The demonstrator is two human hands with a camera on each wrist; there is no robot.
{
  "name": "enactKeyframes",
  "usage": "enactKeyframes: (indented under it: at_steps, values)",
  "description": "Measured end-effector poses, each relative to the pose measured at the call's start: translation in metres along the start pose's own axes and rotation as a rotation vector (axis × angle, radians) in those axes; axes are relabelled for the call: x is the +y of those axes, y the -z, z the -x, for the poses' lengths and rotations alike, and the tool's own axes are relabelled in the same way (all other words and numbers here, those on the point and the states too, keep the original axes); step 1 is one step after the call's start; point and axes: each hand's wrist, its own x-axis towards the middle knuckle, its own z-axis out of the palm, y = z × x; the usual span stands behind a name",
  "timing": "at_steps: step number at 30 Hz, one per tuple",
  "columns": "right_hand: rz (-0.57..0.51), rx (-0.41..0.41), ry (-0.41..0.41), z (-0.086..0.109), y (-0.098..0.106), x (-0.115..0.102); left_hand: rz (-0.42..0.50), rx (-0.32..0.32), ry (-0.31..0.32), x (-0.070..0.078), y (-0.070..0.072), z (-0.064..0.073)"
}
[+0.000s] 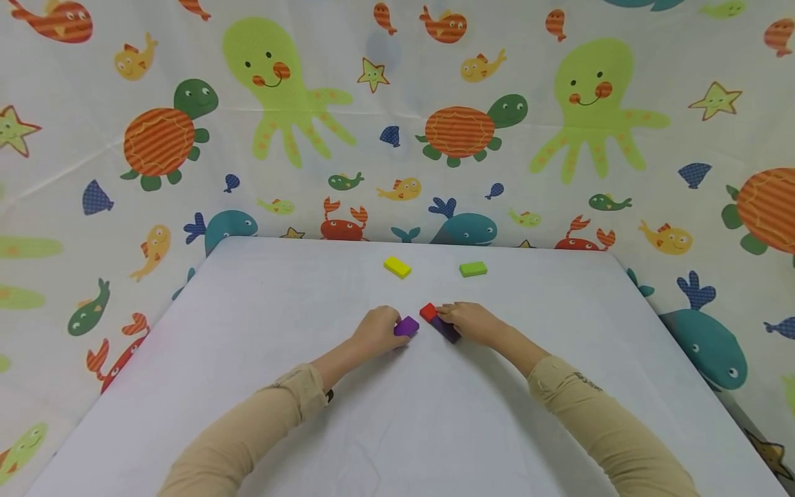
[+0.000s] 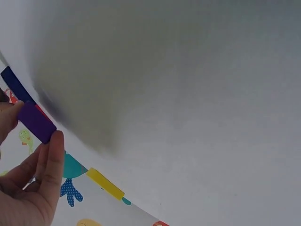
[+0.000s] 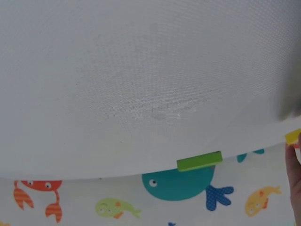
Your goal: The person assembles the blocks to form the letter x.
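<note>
My left hand (image 1: 377, 330) pinches a purple block (image 1: 407, 326) near the middle of the white table. In the left wrist view, thumb and fingers hold this purple block (image 2: 36, 123) at its ends, with a dark blue block (image 2: 18, 86) and a sliver of red beyond it. My right hand (image 1: 468, 321) has its fingertips on a red block (image 1: 428, 312), which lies against the dark blue block (image 1: 447, 331). Part of the red block is hidden under these fingers. A short gap separates the purple block from the red one.
Farther back on the table (image 1: 298, 297) lie a yellow block (image 1: 397, 267) and a light green block (image 1: 473, 269). Behind the far edge hangs a cloth (image 1: 385, 76) printed with sea animals. The right wrist view shows the green block (image 3: 199, 161) near that edge.
</note>
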Motion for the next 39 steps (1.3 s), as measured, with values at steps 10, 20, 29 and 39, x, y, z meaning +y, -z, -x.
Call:
enactKeyframes:
  at_steps: [10,20,29,39]
  values:
    - [0.021,0.018,0.022,0.0,-0.002,0.001,-0.028,0.022,-0.024,0.007,-0.003,-0.007]
    - [0.027,0.019,0.019,-0.001,-0.004,0.002,-0.061,0.03,-0.082,0.006,-0.009,-0.014]
    - [0.019,0.033,0.017,-0.002,-0.004,0.003,-0.05,0.048,-0.114,0.007,-0.01,-0.019]
    - [0.009,0.024,0.024,-0.002,-0.004,0.002,-0.074,0.021,-0.088,0.011,-0.008,-0.02]
